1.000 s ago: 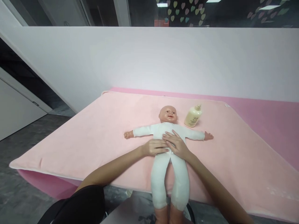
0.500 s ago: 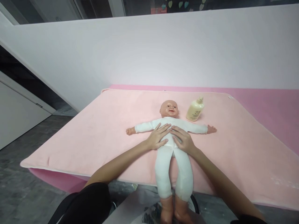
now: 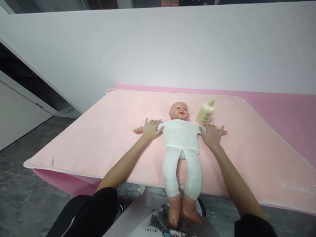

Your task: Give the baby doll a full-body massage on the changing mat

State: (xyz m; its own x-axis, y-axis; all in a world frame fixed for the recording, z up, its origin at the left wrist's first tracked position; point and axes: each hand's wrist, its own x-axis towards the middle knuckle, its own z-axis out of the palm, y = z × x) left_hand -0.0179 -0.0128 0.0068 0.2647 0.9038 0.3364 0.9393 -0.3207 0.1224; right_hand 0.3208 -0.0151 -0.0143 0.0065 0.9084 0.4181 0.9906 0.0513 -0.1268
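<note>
A baby doll (image 3: pixel 181 135) in a white cloth suit lies on its back, arms stretched out sideways, its bare feet hanging past the front edge of the table. My left hand (image 3: pixel 151 129) rests over the doll's arm on the left side, fingers spread. Over the arm on the right side lies my right hand (image 3: pixel 211 134), fingers also apart, covering most of the sleeve. Only the doll's own hands and short bits of sleeve show beyond mine. Just behind my right hand stands a pale yellow pump bottle (image 3: pixel 205 112), near the doll's head.
A light pink blanket (image 3: pixel 98 141) covers the table, whose darker pink top (image 3: pixel 278 115) shows at the back and right. Behind it rises a white partition (image 3: pixel 172 49). Grey floor (image 3: pixel 22 164) and a white door panel (image 3: pixel 19 115) lie to the left.
Both hands have moved apart from the doll's chest and belly, outward onto its two arms. The view has tilted slightly down. The bottle stands where it was.
</note>
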